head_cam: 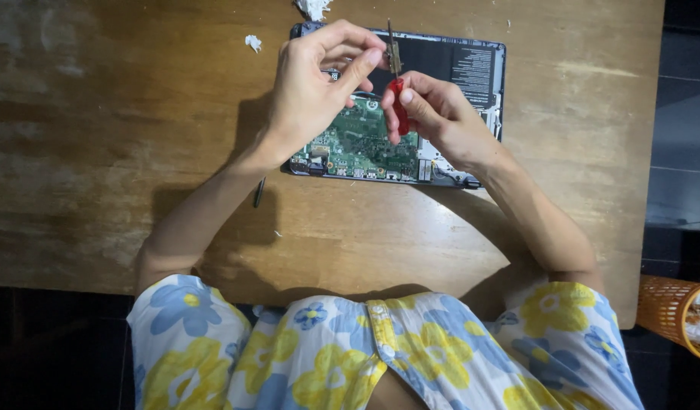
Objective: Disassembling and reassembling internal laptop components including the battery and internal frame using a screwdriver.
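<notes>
Your right hand (441, 114) is closed around the red-handled screwdriver (399, 106), shaft pointing up. Your left hand (316, 80) pinches near its tip (390, 34), fingers curled; whether it holds a screw, I can't tell. Both hover over the opened laptop (471, 72), which sits at the table's far edge.

Risks: anything small slipping from that pinch likely drops onto the exposed green circuit board (361, 144) or rolls off. A slipped tip could gouge the board.

Surface: worn wooden table (99, 152), white scraps (253, 42) lying about, a thin dark tool (259, 192) by your left forearm. Dark floor; orange basket (680, 311) to the right.
</notes>
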